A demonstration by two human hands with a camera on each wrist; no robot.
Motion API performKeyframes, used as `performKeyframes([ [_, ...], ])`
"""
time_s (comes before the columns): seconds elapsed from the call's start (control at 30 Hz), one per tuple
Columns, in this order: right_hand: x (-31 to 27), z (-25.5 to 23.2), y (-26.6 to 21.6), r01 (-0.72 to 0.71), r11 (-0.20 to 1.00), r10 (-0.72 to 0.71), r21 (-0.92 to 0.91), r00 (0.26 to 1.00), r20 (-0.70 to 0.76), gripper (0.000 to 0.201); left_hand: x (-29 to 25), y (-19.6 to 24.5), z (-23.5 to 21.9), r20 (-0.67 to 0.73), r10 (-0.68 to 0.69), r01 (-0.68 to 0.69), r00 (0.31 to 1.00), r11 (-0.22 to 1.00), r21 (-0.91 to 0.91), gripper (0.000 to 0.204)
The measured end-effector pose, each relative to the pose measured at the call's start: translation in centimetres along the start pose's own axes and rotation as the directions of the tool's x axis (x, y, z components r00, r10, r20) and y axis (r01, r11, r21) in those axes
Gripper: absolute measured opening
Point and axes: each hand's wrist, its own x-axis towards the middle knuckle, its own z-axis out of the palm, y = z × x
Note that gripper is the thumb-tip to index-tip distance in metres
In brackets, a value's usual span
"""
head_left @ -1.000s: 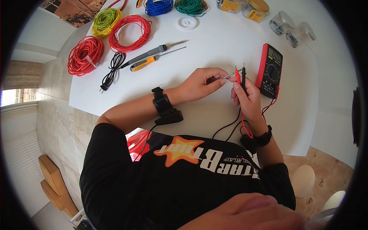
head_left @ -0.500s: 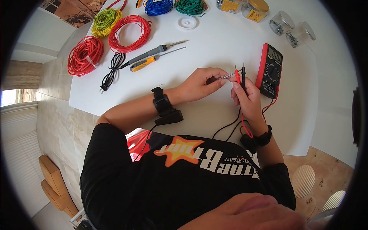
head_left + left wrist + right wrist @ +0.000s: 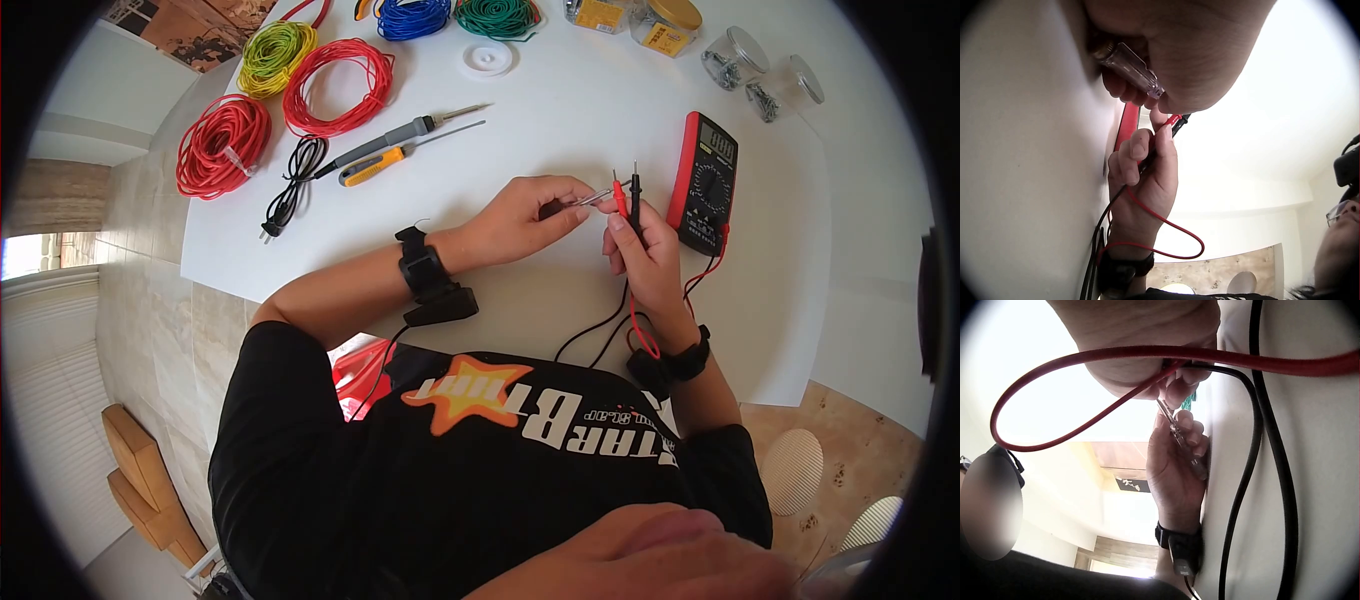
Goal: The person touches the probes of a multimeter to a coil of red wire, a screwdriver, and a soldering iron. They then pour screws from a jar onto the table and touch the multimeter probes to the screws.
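My left hand [image 3: 535, 218] pinches a slim tool with a clear handle [image 3: 1130, 69] and a thin metal shaft [image 3: 596, 197], which points toward the right hand. The right hand [image 3: 648, 258] holds the red probe [image 3: 620, 197] and the black probe [image 3: 636, 200] side by side, tips pointing away from the body. The shaft's end lies by the probes; contact cannot be told. Red and black leads hang from the right hand, the red one looping in the right wrist view. A red and black multimeter [image 3: 705, 185] lies right of the right hand, its display lit or showing digits.
Wire coils in red [image 3: 224, 146], yellow-green [image 3: 278, 58], blue [image 3: 414, 16] and green [image 3: 497, 15] lie at the back left. A soldering iron [image 3: 385, 142] and a yellow-handled screwdriver [image 3: 372, 167] lie left of the hands. A white spool [image 3: 487, 59] and several jars [image 3: 733, 58] stand behind.
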Motion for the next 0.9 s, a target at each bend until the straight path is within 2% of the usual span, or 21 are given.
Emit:
performKeyframes([
  [0.07,0.0,0.0,0.05,0.003,1.0,-0.003,-0.006,1.0,-0.001,0.023,-0.04,0.16,-0.06,0.0,-0.004,0.004,1.0,1.0,-0.004,0.02],
  [0.13,0.04,0.01,0.12,0.016,0.999,-0.017,-0.03,1.0,-0.002,0.025,-0.14,0.37,-0.3,0.049,-0.075,0.075,0.996,0.997,0.009,0.024],
  [0.33,0.02,-0.02,-0.01,-0.007,1.0,0.007,-0.007,1.0,-0.003,0.023,0.03,0.11,0.05,-0.01,0.002,-0.001,1.0,1.0,0.01,0.019],
  [0.9,0.14,-0.11,0.37,-0.013,1.0,0.013,0.0,1.0,-0.001,0.022,-0.11,0.74,-0.32,-0.002,-0.071,0.071,0.997,0.997,0.007,0.026],
])
